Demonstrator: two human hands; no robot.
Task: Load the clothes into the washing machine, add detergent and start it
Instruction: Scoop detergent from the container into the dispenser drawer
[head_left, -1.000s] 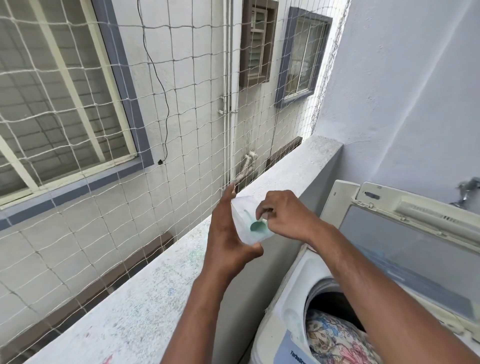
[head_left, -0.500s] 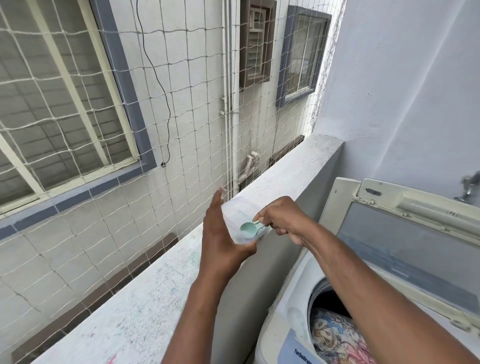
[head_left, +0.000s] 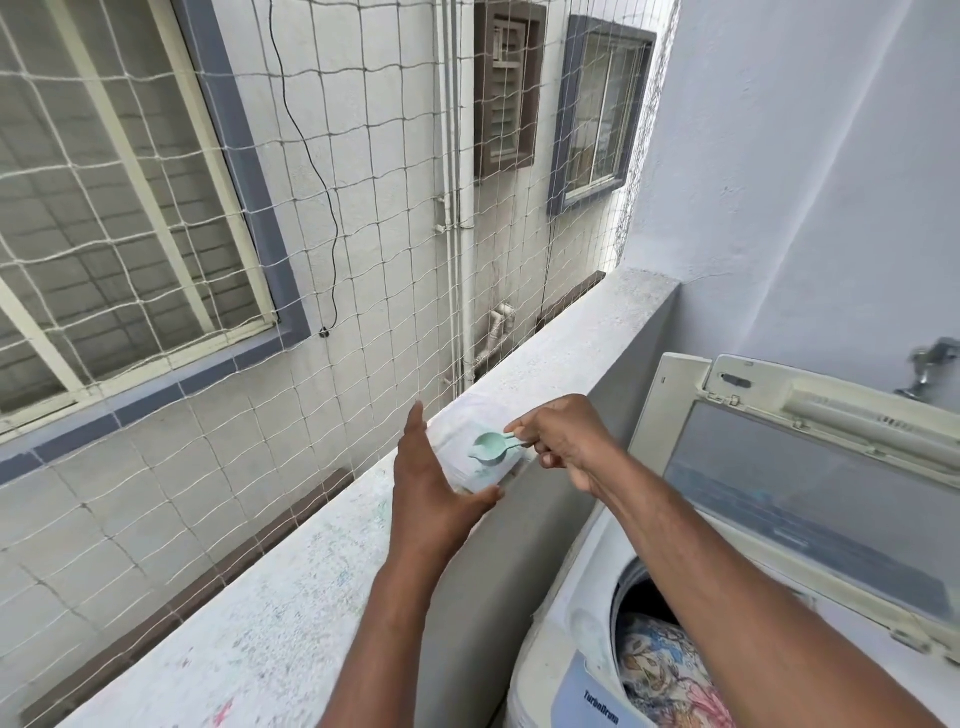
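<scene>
Left hand (head_left: 431, 483) cupped; right hand (head_left: 569, 441) in pinching grip

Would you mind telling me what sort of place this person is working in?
Most likely a small utility balcony of an apartment block. A top-loading washing machine with its lid up stands against a waist-high parapet ledge, safety netting closes the opening, and a neighbouring building's windows face it closely.
</scene>
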